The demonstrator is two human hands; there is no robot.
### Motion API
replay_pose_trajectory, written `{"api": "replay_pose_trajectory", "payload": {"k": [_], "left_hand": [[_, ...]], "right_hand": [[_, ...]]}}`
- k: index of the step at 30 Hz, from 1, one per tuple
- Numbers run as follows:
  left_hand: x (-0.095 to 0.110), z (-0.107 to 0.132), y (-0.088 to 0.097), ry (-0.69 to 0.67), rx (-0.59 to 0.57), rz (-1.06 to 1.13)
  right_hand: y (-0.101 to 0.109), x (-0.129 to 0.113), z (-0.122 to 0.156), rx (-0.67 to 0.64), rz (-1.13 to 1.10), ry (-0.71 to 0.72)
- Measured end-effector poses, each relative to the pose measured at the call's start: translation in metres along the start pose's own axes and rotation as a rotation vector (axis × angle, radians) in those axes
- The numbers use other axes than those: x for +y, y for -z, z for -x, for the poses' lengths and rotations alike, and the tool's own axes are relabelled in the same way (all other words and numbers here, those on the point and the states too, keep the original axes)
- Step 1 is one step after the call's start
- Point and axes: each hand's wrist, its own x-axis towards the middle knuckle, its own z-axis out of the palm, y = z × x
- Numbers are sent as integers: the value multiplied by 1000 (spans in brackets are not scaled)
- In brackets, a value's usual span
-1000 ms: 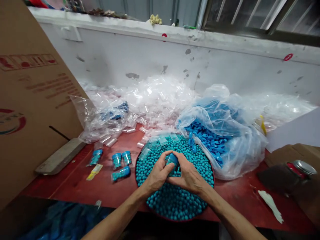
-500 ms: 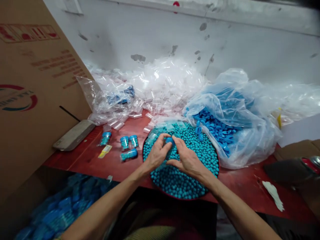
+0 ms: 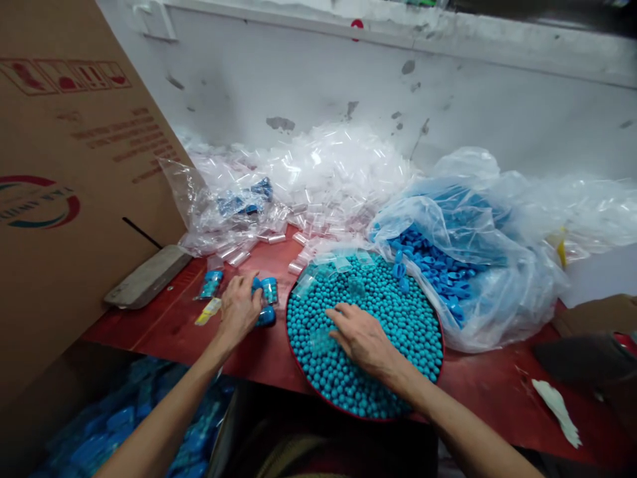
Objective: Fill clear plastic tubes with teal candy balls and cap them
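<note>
My left hand [image 3: 240, 307] is over a small group of clear jars with blue caps at the left of the bowl. Its fingers close around one blue-capped jar [image 3: 257, 284], mostly hidden by the hand. Right beside it are another filled jar [image 3: 269, 290] and one lying on its side [image 3: 266, 316]. My right hand [image 3: 362, 335] hovers low over a wide red-rimmed bowl [image 3: 290, 345] full of turquoise beads [image 3: 398, 338], fingers apart. Near its thumb a clear plastic tube [image 3: 322, 340] lies on the beads.
Clear tubes [image 3: 328, 172] are heaped along the wall. A plastic bag [image 3: 522, 285] of blue caps [image 3: 438, 265] stands at the right. A carton [image 3: 89, 199], a grey device [image 3: 148, 277] and another filled jar [image 3: 212, 284] are at the left.
My hands have parted from a blue-capped jar held between them above the bowl. The left moved left to the jars on the table; the right sank toward the beads and opened.
</note>
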Motion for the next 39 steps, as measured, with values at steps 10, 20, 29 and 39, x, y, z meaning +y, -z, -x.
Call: {"api": "replay_pose_trajectory", "payload": {"k": [10,20,29,39], "left_hand": [[91,60,11,-478,-319,178],[113,68,3,-507,-459,91],[130,21,-27,-32,-585,712],[143,20,-10,143,-570,1147]], "right_hand": [[-12,87,-14,112,-106,-214],[7,136,15,297,-593,-502],[-3,95,20,192,-292,-400],[1,26,5,205,-668,-129]]}}
